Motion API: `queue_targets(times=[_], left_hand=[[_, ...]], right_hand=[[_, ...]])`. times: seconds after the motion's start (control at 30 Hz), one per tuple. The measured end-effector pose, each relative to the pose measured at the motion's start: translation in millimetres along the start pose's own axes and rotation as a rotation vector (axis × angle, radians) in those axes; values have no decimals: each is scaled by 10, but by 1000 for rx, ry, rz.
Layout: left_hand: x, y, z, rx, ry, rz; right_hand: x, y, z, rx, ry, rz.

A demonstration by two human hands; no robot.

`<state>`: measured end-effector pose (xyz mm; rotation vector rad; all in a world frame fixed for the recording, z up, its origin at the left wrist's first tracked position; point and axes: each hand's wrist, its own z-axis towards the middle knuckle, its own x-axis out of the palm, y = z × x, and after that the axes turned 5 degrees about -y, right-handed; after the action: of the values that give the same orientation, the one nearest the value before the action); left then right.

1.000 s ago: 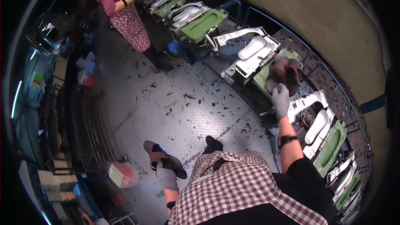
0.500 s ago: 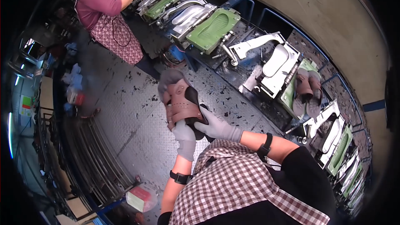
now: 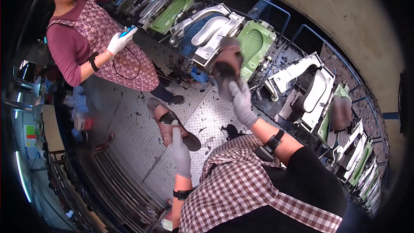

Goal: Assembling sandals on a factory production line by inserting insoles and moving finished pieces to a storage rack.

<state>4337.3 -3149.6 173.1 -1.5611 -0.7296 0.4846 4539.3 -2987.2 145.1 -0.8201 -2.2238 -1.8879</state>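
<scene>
My left hand (image 3: 179, 154) is closed on a brown strapped sandal (image 3: 164, 121), its thumb lying over the straps and its dark insole showing. Farther up and to the right, my right hand (image 3: 243, 104) grips a second brown sandal (image 3: 228, 56) at one end. That sandal is blurred and overlaps the edge of a green sole-shaped mould (image 3: 257, 45) and the silver mould part (image 3: 211, 32) beside it. I cannot tell whether it touches them. Both hands wear grey gloves.
A co-worker (image 3: 101, 43) in a flowered apron stands at the far left, holding a small blue tool (image 3: 128, 31). Open metal moulds (image 3: 317, 90) line the bench to the right. More brown sandals (image 3: 340, 112) lie on a green mould there. A metal rack (image 3: 116, 181) stands lower left.
The sandals, held close together before, are now apart. My right hand has carried one up and right toward the moulds. The co-worker has turned toward me, and my view has shifted.
</scene>
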Motion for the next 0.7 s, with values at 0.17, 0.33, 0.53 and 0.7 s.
queue_targets(times=[0.17,0.33,0.53,0.7], left_hand=[[-325,251,398,-206,53,-85],[-481,521,785,-308,169,-138],[-239,215,1244,72,546,554],[-24,-235,1338,-447,338,-369]], right_hand=[[-99,15,322,608,-90,-122],[16,-343,-375,802,592,-510],[828,-645,-785,108,1029,-479],[1168,-643,-716,389,710,-617]])
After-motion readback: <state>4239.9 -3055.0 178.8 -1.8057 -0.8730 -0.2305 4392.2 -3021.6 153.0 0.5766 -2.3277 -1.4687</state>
